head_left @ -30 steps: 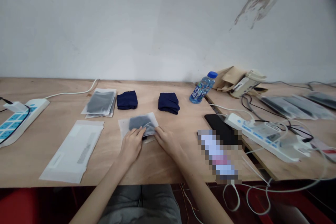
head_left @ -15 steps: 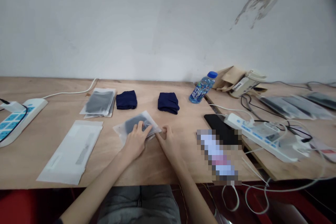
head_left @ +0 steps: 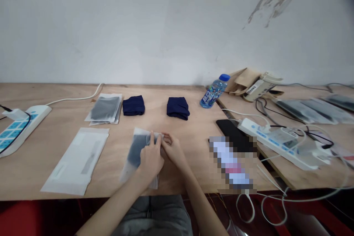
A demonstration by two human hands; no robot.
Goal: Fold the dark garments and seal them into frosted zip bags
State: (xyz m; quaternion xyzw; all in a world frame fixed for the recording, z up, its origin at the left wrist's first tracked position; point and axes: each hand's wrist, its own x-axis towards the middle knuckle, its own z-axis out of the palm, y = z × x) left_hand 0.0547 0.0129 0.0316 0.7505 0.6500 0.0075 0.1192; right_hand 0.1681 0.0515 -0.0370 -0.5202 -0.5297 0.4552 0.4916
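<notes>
A frosted plastic bag (head_left: 135,150) with a dark folded item inside lies on the table in front of me. My left hand (head_left: 151,157) rests on its right part, index finger and thumb pointing toward the top right corner. At that corner my right hand (head_left: 173,148) has its fingers closed on the bag's edge. Behind the bag are two folded navy cloths, one at the left (head_left: 133,106) and one at the right (head_left: 177,108). Filled bags (head_left: 105,108) are stacked at the back left, and a pile of white frosted bags (head_left: 76,161) lies nearer.
White power strips stand at the far left (head_left: 23,129) and at the right (head_left: 272,143). A blue-capped bottle (head_left: 214,91), a paper bag (head_left: 240,80), a black phone (head_left: 235,134) and a blurred lit phone (head_left: 231,164) are on the right. Cables hang over the front edge.
The bag has turned so that it now lies more lengthwise toward me. My left hand has shifted right and nearer, and my right hand's fingers have closed at the bag's corner.
</notes>
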